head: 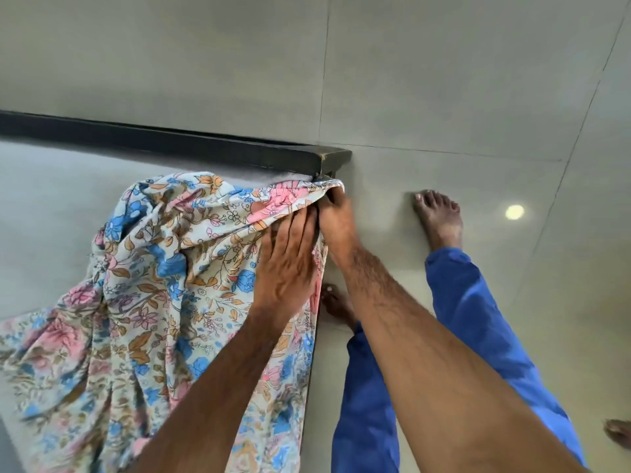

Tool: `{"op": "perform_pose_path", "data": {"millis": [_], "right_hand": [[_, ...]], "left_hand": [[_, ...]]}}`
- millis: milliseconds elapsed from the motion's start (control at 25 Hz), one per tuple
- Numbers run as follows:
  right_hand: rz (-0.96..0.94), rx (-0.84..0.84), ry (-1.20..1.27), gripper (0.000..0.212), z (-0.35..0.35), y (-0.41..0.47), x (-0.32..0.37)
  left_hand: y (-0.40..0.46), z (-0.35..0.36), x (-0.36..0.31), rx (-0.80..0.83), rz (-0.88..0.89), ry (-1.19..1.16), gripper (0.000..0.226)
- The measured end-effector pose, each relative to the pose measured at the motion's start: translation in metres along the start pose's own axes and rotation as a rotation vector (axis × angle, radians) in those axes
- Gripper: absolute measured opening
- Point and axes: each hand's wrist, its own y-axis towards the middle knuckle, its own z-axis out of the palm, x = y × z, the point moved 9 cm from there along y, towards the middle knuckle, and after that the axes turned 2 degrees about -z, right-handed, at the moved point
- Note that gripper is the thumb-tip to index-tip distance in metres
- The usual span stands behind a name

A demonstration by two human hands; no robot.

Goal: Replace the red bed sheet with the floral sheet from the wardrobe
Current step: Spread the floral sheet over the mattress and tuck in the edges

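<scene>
Closest to the camera it's two bare forearms reaching forward and blue trouser legs [478, 336] running down the right side. At the bottom right edge there's a bit of skin poking in, could be a foot, too cropped to say.

The floral sheet [153, 302] is bunched in a loose heap over the near right corner of the mattress [44, 206], and it hangs down the side of the bed on the right. It's cream with blue, pink and orange flowers, pretty wrinkled. The bare mattress is pale grey and shows on the left and behind the heap.

Left hand [290, 261] lies flat on the sheet near the corner, fingers straight and pressing the fabric down. Right hand [336, 216] is just beside it at the very corner, fingers curled into the sheet's edge, gripping it right where it wraps the mattress corner. The fingertips are buried in the fabric.

Bare feet on the floor [478, 97]: one [438, 216] out past the corner, the other [336, 307] right by the bed's side, half hidden behind the right arm.

Past the hands a dark bed frame rail [170, 145] runs along the far edge of the mattress and ends at the corner. Beyond that it's all big glossy grey tiles with thin joints, and a round light reflection [514, 212] on the right.
</scene>
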Motion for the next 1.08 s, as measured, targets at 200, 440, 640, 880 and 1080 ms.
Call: {"op": "perform_pose_path", "data": {"millis": [200, 440, 640, 880, 1080], "right_hand": [[-0.106, 0.141, 0.07, 0.057, 0.004, -0.002, 0.027], [-0.093, 0.132, 0.035, 0.059, 0.015, 0.001, 0.023], [-0.099, 0.039, 0.056, 0.058, 0.015, 0.0, 0.022], [-0.097, 0.032, 0.071, 0.062, 0.017, -0.001, 0.022], [-0.1, 0.013, 0.082, 0.062, 0.016, -0.004, 0.024]], "left_hand": [[0.024, -0.006, 0.015, -0.001, 0.021, -0.025, 0.069], [0.043, -0.032, 0.049, -0.087, -0.057, -0.116, 0.059], [0.029, -0.071, 0.069, -0.193, -0.09, -0.197, 0.052], [0.061, -0.117, 0.118, 0.02, -0.242, -0.327, 0.028], [0.087, -0.121, 0.111, 0.312, -0.101, -0.448, 0.02]]}}
